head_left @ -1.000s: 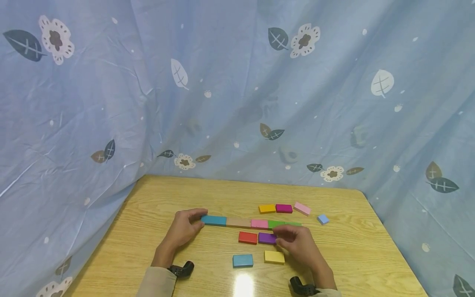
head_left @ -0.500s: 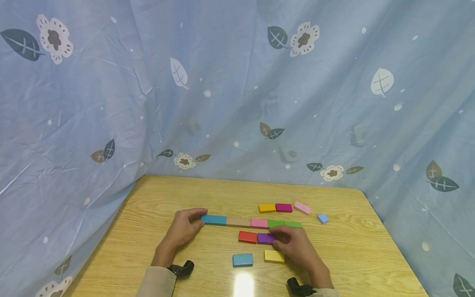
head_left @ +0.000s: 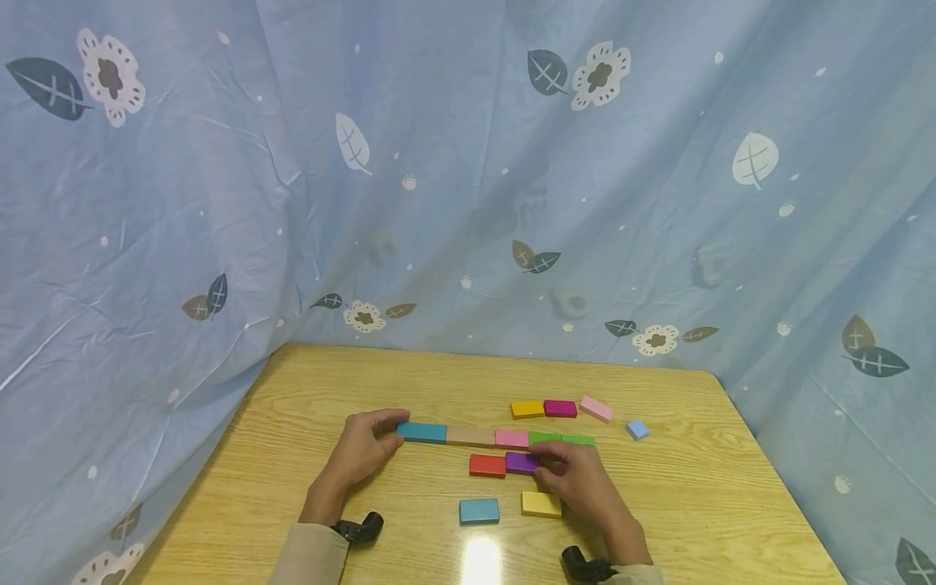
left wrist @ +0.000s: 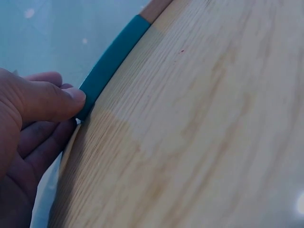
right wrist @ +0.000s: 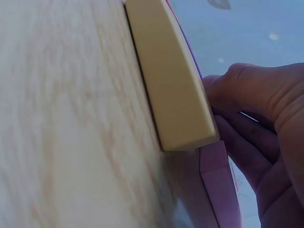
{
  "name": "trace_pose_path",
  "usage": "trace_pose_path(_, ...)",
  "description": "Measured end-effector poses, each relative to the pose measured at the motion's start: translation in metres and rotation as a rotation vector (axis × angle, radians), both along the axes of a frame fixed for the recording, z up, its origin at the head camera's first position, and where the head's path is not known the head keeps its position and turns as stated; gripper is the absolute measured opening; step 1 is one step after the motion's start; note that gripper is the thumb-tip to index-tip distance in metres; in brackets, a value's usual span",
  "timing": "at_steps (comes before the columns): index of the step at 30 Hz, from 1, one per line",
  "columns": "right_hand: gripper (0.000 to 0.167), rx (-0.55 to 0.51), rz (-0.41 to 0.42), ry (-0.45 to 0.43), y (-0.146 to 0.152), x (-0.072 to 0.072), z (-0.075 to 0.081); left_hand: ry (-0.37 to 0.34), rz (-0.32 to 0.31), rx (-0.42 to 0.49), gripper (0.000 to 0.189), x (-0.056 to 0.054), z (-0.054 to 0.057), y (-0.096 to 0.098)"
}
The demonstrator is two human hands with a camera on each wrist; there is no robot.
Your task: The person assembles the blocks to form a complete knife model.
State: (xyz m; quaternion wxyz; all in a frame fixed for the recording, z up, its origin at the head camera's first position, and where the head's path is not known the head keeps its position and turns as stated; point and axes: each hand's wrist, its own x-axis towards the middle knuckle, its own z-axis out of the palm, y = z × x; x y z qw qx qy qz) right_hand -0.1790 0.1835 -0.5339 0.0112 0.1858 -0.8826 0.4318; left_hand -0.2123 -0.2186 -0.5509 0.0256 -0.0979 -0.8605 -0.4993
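A row of blocks runs across the table: a long blue block (head_left: 424, 433), a tan one (head_left: 470, 437), a pink one (head_left: 512, 439) and green ones (head_left: 578, 441). My left hand (head_left: 361, 447) pinches the left end of the blue block; in the left wrist view the thumb lies on that block's end (left wrist: 114, 59). In front of the row, a purple block (head_left: 521, 463) lies against a red block (head_left: 487, 465). My right hand (head_left: 583, 483) holds the purple block's right end between thumb and fingers. Its grip is mostly hidden behind the yellow block (right wrist: 171, 76) in the right wrist view.
Nearer me lie a light blue block (head_left: 478, 512) and the yellow block (head_left: 541, 504), which sits close to my right wrist. Behind the row are an orange block (head_left: 527, 409), a magenta one (head_left: 560, 409), a pale pink one (head_left: 596, 409) and a small blue one (head_left: 638, 430). A patterned curtain (head_left: 468, 203) hangs behind the table.
My right hand has shifted slightly left and away from me with the purple block, and the narrow gap to the red block has closed. The left hand keeps its place on the blue block.
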Motion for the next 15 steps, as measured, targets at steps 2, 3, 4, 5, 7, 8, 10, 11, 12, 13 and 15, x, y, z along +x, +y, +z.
trace_pose_path(2, 0.033, 0.025, -0.009, 0.045, -0.001, 0.001, 0.001, -0.004, 0.001, -0.001, 0.043, 0.000, 0.000, 0.000)
trace_pose_path(3, 0.033, 0.033, -0.013, 0.068, -0.002, 0.001, 0.001, -0.006, 0.002, -0.001, 0.043, 0.000, 0.000, 0.000)
trace_pose_path(4, 0.033, 0.037, -0.012, 0.095, -0.003, 0.001, 0.001, -0.008, 0.004, -0.001, 0.043, -0.001, 0.000, 0.000)
trace_pose_path(5, 0.032, 0.040, -0.010, 0.124, -0.004, 0.000, 0.001, -0.009, 0.005, 0.001, 0.043, -0.001, 0.001, 0.000)
trace_pose_path(7, 0.031, 0.042, 0.011, 0.173, -0.007, -0.001, 0.001, -0.013, 0.006, 0.005, 0.043, -0.001, 0.001, 0.000)
trace_pose_path(8, 0.030, 0.039, 0.027, 0.189, -0.009, -0.001, 0.001, -0.012, 0.007, 0.006, 0.044, -0.001, 0.001, 0.000)
trace_pose_path(10, 0.028, 0.038, 0.055, 0.206, -0.012, -0.002, 0.001, -0.014, 0.006, 0.008, 0.044, -0.001, 0.001, 0.000)
trace_pose_path(11, 0.027, 0.043, 0.063, 0.209, -0.014, -0.002, 0.001, -0.014, 0.004, 0.008, 0.044, -0.001, 0.001, 0.000)
trace_pose_path(12, 0.027, 0.053, 0.067, 0.215, -0.015, -0.003, 0.001, -0.014, 0.004, 0.005, 0.044, -0.001, 0.001, 0.000)
trace_pose_path(13, 0.026, 0.066, 0.066, 0.221, -0.016, -0.003, 0.001, -0.013, 0.005, 0.001, 0.044, -0.001, 0.000, 0.000)
trace_pose_path(15, 0.026, 0.088, 0.055, 0.232, -0.017, -0.004, 0.001, -0.012, 0.006, -0.003, 0.044, 0.000, 0.000, 0.000)
